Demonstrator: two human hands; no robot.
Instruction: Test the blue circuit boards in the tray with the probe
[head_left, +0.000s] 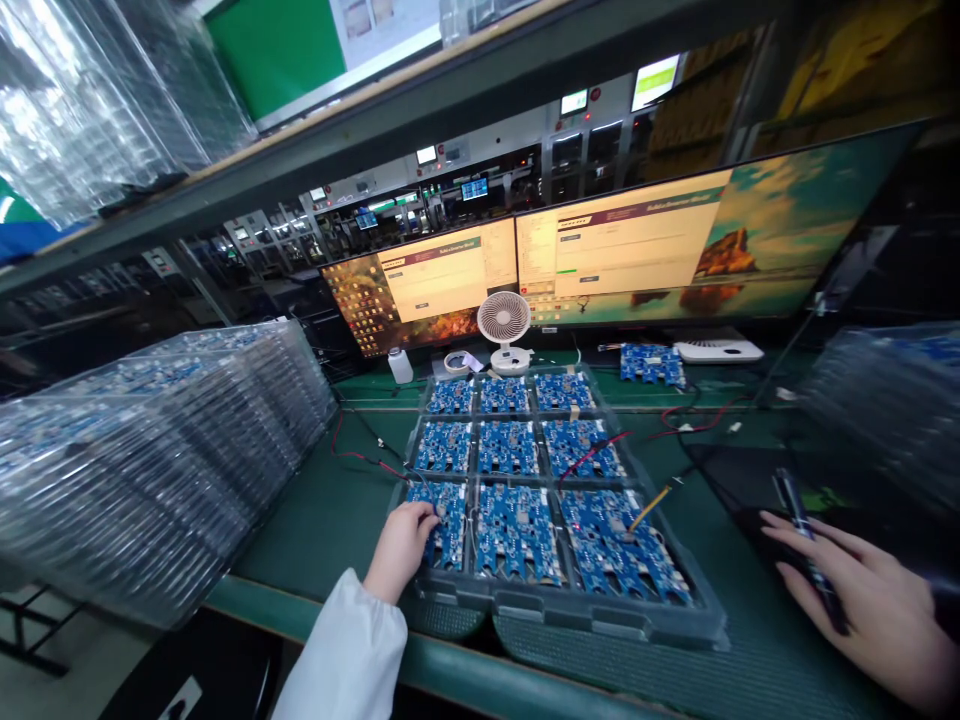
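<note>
- Left hand [403,545], white sleeve, fingers curled over the near-left circuit board [444,522]; it touches the board, but a firm grip cannot be confirmed.
- That board sits in the front-left pocket of a clear plastic tray [600,620] holding nine blue boards in three rows.
- Right hand [862,600] lies flat and spread on a dark pad [739,480] right of the tray, a dark pen-like tool [806,545] between its fingers.
- Red wires [592,455] cross the tray's right column; a yellow-tipped probe [649,508] rests on the near-right board.
- Behind the tray: small white fan [504,325], white bottle [400,366], two monitors [622,250].
- Tall stack of clear trays [150,470] stands left, another [885,400] right, blurred.
- Right wrist cut off by the frame edge; screen text unreadable.
</note>
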